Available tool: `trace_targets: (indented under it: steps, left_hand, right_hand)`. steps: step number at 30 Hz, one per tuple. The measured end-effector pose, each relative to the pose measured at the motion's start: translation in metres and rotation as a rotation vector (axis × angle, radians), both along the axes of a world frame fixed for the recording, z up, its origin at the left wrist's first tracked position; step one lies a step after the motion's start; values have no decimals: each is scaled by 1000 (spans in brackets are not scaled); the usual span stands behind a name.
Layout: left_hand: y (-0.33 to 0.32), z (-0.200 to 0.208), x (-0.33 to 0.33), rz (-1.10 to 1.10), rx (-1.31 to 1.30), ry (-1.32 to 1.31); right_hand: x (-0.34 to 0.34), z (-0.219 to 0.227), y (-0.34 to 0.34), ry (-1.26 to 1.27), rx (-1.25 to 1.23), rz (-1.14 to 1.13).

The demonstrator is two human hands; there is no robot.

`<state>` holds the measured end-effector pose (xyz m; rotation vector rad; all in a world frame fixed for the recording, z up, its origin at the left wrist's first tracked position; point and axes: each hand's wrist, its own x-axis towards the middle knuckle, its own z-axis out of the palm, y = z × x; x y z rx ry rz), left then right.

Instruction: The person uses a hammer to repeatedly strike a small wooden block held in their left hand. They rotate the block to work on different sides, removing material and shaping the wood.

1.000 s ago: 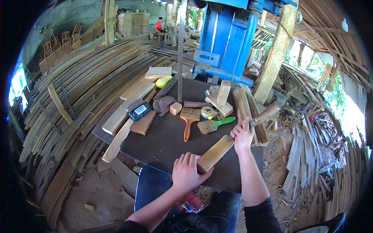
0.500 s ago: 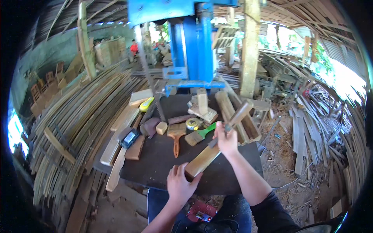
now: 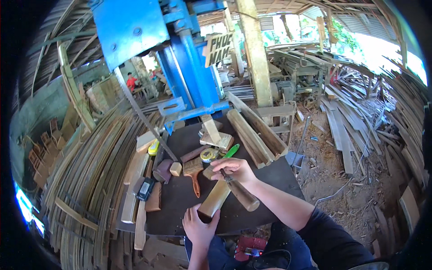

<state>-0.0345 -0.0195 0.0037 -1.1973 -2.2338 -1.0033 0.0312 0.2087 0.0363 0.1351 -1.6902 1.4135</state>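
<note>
My left hand (image 3: 199, 228) is wrapped round the near end of a squared wooden block (image 3: 216, 198) lying on the dark tabletop (image 3: 164, 218). Above the block's far end, my right hand (image 3: 238, 171) grips a wood-handled chisel (image 3: 242, 194). Its handle slants down toward me; its blade is mostly hidden by my fingers. Just behind that hand lies a green-handled paintbrush (image 3: 231, 150), its bristles partly covered. To the left are a brush with an orange-brown handle (image 3: 195, 180), a yellow tape measure (image 3: 208, 155) and a small wooden cube (image 3: 176, 169).
A blue bandsaw (image 3: 189, 67) rises behind the table, its toothed blade (image 3: 139, 112) running down to the tabletop. Two long wooden beams (image 3: 249, 135) lie at the right rear. On the left sit a dark boxy device (image 3: 145, 189) and wood strips. Stacked planks (image 3: 85, 171) flank the table.
My right hand has moved left and swung the chisel over, so its handle now points toward me instead of away. The left hand keeps hold of the block. The view has turned rightward and tilted.
</note>
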Motion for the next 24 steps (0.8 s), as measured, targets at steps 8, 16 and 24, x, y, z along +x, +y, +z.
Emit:
trace_targets:
  steps: [8,16,24]
  left_hand:
    - [-8,-4,-1,13,4,-21]
    - [-5,-4,-3,-49,49,-3]
    - [5,26,25,-58,22,133]
  right_hand:
    - [-1,1,-11,-181,-247,-312]
    - [-18,-7,-6,-267,-174,-431]
    - [-23,-32,13,-173,108,-605]
